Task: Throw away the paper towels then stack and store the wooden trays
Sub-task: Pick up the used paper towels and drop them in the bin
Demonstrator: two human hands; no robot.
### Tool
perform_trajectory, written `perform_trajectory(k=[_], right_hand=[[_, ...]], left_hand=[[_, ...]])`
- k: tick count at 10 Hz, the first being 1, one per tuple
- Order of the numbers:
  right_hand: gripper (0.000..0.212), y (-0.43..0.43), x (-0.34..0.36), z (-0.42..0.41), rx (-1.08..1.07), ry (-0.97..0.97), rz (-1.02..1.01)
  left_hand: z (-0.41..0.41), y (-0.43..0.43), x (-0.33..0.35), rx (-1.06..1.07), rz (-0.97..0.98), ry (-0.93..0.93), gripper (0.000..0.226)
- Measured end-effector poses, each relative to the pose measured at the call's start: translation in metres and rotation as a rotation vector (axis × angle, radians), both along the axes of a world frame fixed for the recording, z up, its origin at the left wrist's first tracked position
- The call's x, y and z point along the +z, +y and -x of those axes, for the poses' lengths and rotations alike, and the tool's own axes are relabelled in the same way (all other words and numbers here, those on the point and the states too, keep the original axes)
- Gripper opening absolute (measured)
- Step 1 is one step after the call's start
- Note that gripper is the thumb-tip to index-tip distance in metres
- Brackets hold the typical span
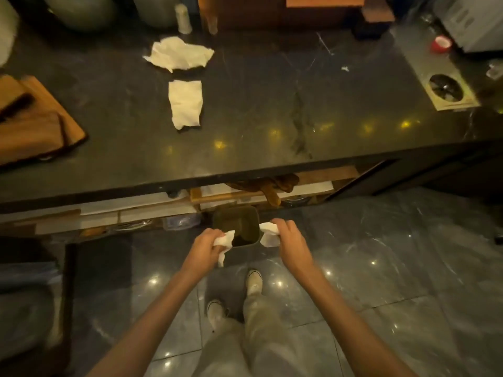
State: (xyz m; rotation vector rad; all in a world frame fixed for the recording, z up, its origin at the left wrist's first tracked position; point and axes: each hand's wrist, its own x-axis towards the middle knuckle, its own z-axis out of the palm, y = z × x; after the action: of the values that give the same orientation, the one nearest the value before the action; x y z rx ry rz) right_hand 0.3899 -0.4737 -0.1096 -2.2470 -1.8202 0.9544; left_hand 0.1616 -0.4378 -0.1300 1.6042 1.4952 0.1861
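Note:
My left hand (204,245) grips a crumpled white paper towel (225,240) at the left rim of a small dark bin (236,220) on the floor. My right hand (289,235) holds a second paper towel (269,235) at the bin's right rim. Two more paper towels lie on the dark counter: a crumpled one (179,53) at the back and a flatter one (185,104) in front of it. Wooden trays (35,123) are stacked at the counter's left edge.
The dark marble counter (272,118) runs across the view, with shelves of boards and cloth beneath it. A red-lidded item (441,44) and a fan-like square fitting (446,88) sit at the right. Jars and bottles line the back. My feet stand on the glossy tile floor.

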Motion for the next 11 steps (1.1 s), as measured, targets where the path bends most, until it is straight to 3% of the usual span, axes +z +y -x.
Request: perform_trajectory(k=[1, 3, 5, 6, 7, 8, 10, 11], right_hand=[[0.058, 0.008, -0.057, 0.012, -0.016, -0.004, 0.047], [0.04, 0.03, -0.22, 0.03, -0.149, 0.103, 0.146], [0.041, 0.054, -0.379, 0.049, -0.504, 0.339, 0.414], [0.037, 0.065, -0.426, 0.052, -0.601, 0.413, 0.348], [0.048, 0.074, -0.469, 0.051, -0.636, 0.466, 0.147], [0.044, 0.079, -0.504, 0.042, -0.584, 0.467, 0.026], [0.034, 0.085, -0.552, 0.02, -0.385, 0.368, 0.011], [0.023, 0.089, -0.565, 0.02, -0.305, 0.224, -0.024]], left_hand=[[0.006, -0.001, -0.066, 0.06, 0.044, 0.003, 0.021], [0.015, -0.004, -0.223, 0.166, 0.055, 0.003, 0.043], [-0.001, 0.003, -0.363, 0.181, 0.134, 0.053, 0.031], [-0.013, 0.025, -0.416, 0.222, 0.188, 0.089, 0.03], [-0.02, 0.047, -0.458, 0.157, 0.189, 0.172, 0.042], [-0.024, 0.065, -0.491, 0.125, 0.12, 0.2, 0.048], [-0.035, 0.067, -0.538, 0.262, 0.102, 0.006, 0.031], [-0.037, 0.068, -0.559, 0.278, 0.086, -0.021, 0.029]])
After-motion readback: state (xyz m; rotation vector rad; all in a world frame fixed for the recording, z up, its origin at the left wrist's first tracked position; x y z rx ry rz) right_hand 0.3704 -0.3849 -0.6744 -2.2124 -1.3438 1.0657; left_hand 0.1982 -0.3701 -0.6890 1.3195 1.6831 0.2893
